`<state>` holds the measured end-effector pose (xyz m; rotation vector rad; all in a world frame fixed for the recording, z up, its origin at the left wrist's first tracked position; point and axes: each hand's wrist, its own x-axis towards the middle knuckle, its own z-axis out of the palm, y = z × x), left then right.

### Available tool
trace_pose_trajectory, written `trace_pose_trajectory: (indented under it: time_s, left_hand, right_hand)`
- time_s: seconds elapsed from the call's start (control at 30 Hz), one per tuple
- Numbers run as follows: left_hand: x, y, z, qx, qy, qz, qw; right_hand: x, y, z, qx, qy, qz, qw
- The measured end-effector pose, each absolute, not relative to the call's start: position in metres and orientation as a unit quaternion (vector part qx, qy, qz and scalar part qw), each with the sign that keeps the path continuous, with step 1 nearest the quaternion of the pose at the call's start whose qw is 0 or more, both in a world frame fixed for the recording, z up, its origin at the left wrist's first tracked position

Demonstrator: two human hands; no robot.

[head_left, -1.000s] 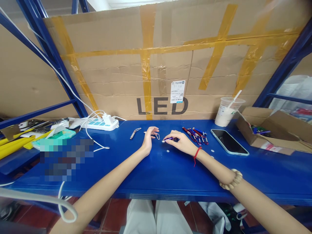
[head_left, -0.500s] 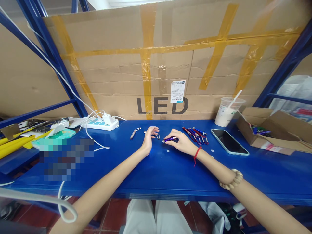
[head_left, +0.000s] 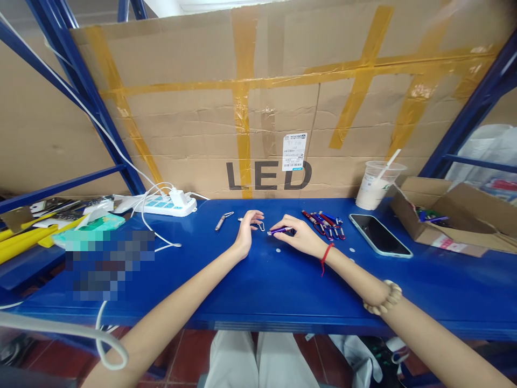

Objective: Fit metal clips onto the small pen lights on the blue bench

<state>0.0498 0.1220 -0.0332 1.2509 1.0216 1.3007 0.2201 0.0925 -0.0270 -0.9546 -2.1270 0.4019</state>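
Purple mini torch [head_left: 280,230] in right hand [head_left: 299,235] tipped slightly more level.

Bare forearms; a red string and bead bracelet circle the right wrist [head_left: 328,252].

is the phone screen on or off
Off: the phone lies flat, face up on the blue shelf, its screen dark.

The desk [head_left: 258,291] is bright blue, and the small torch [head_left: 280,230] on it is purple with a silver tip. Behind stands brown cardboard [head_left: 194,134] crossed with yellow-brown tape, lettered "LED" in black. The power strip [head_left: 167,205] is white with teal sockets.
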Motion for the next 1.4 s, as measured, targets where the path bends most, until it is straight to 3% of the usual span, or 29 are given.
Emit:
trace_pose_trajectory:
  time_s: [1.4]
  left_hand:
    - [0.0514,0.1174,-0.0326,0.531,0.420,0.531,0.510]
  right_hand:
    - [0.2193,0.0947,-0.0292,-0.377,-0.824,0.131,0.401]
